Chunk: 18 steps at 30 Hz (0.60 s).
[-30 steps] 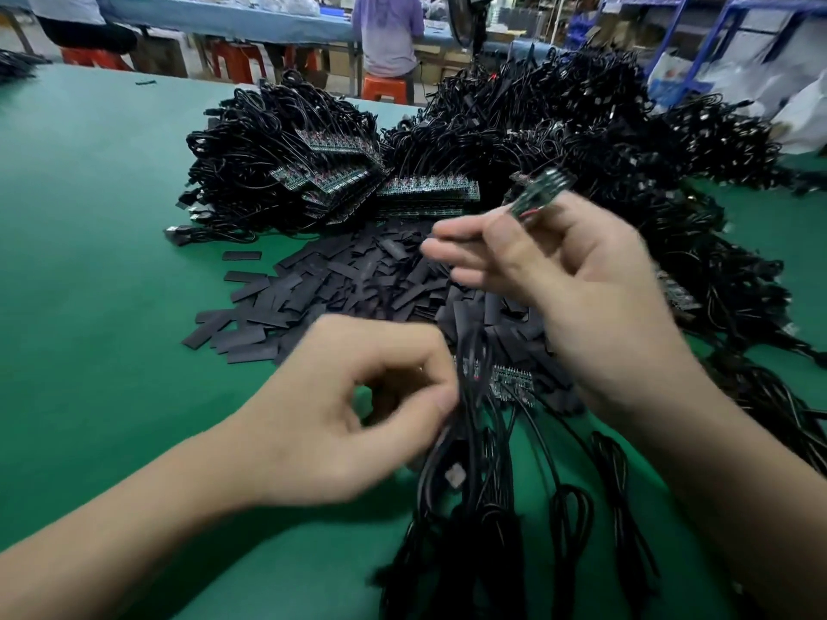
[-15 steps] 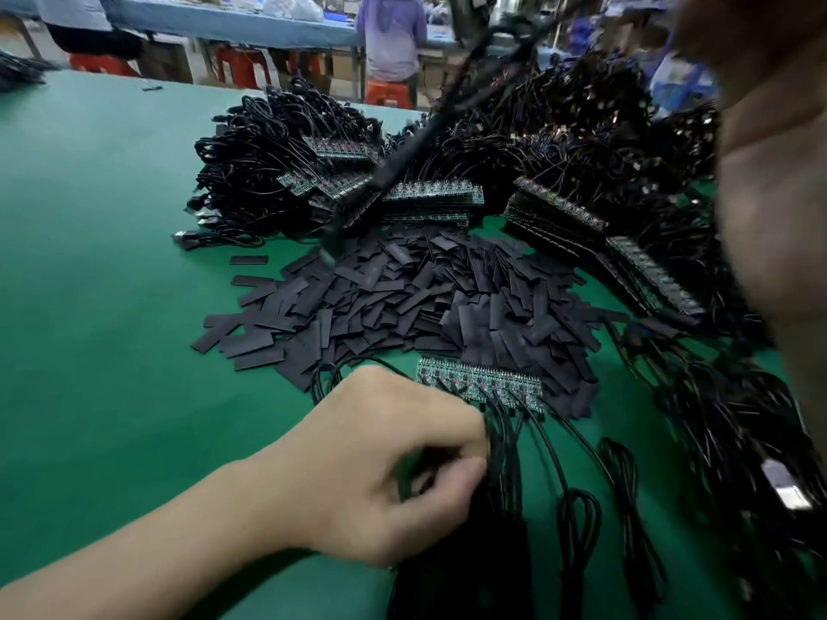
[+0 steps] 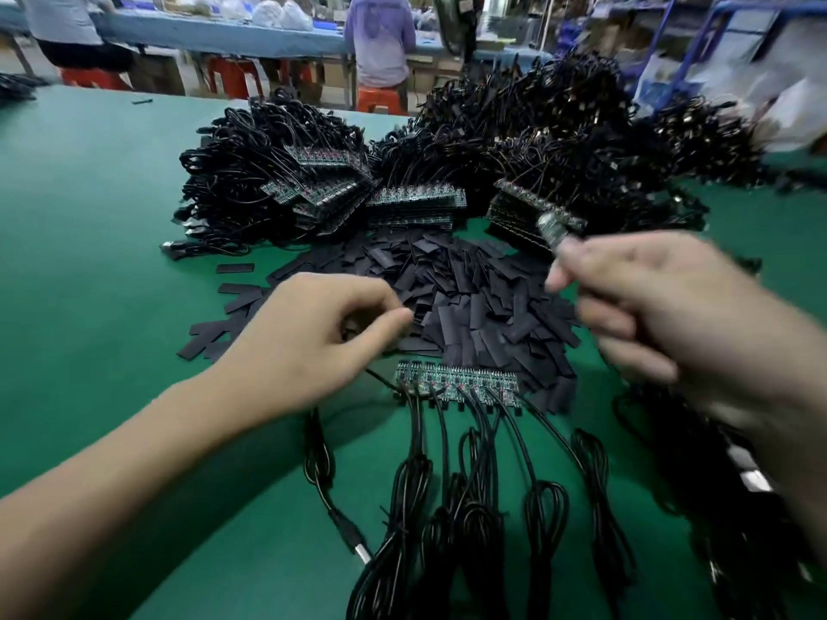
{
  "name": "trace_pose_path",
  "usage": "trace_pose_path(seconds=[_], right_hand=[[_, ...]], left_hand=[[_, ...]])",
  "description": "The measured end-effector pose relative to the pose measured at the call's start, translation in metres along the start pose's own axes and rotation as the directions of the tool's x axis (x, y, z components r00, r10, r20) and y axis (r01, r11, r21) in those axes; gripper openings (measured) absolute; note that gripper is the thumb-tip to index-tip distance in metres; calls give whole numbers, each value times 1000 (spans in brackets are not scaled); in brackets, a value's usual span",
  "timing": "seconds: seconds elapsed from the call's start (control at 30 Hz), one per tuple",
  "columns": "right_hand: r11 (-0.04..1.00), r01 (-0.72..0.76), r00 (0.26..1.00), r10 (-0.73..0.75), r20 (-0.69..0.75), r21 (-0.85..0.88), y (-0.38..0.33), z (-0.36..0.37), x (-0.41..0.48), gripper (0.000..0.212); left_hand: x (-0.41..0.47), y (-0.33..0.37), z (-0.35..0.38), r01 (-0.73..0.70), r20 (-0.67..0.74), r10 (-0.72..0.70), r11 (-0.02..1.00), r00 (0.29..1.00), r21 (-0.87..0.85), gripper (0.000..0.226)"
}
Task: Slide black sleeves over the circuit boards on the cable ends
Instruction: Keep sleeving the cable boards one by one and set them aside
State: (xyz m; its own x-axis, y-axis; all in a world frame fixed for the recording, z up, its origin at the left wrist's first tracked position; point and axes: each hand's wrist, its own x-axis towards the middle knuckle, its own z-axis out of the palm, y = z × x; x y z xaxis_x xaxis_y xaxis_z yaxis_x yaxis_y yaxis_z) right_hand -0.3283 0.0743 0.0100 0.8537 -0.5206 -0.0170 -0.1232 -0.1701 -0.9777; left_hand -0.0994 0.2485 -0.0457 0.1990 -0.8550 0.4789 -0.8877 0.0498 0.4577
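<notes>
Pinching a circuit board (image 3: 553, 227) by its near end, the right hand (image 3: 662, 324) is holding it up off the table, thumb and forefinger pressed together on it. It's motion-blurred, but the board is showing green and uncovered, sticking out beyond the fingertips. The left hand (image 3: 313, 346) is reaching into the near-left edge of the pile of black sleeves (image 3: 474, 302), fingers curled, thumb and forefinger tips nearly meeting. I cannot tell whether a sleeve is between them. The pile is lying between the two hands and just beyond them. Just nearer the person than the left fingertips, a row of boards (image 3: 456, 381) is lying flat on the green table (image 3: 89, 226), all bare, their cables (image 3: 447, 476) trailing back toward the person. Beyond the right hand's pinch, heaps of cabled boards (image 3: 416, 201) are sitting stacked, also unsleeved as far as visible. Judging progress: this looks early in the cycle, with the board picked, a sleeve being fetched and nothing slid on yet. No sleeved end is showing clearly anywhere, so the row and the heaps are all waiting.
</notes>
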Motion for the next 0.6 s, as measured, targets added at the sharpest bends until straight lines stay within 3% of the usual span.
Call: trace_pose_path(seconds=[0.07,0.13,0.23,0.3,0.6], right_hand=[[997,-43,999,45,-29,63,21,19,4,30],[982,-123,988,134,-72,146,38,25,11,31],[974,-141,980,163,-118,180,55,40,13,34],[979,-130,977,154,-147,159,63,44,14,34],[998,-63,972,67,-226,23,77,59,17,31]], left_hand=[[15,-6,13,-40,51,35,994,998,101,16],[33,-9,27,-152,148,124,968,981,199,30],[54,-12,46,-359,306,248,848,919,390,37],[61,-16,52,-423,384,254,781,888,460,36],[50,-23,48,-452,301,349,787,888,420,18]])
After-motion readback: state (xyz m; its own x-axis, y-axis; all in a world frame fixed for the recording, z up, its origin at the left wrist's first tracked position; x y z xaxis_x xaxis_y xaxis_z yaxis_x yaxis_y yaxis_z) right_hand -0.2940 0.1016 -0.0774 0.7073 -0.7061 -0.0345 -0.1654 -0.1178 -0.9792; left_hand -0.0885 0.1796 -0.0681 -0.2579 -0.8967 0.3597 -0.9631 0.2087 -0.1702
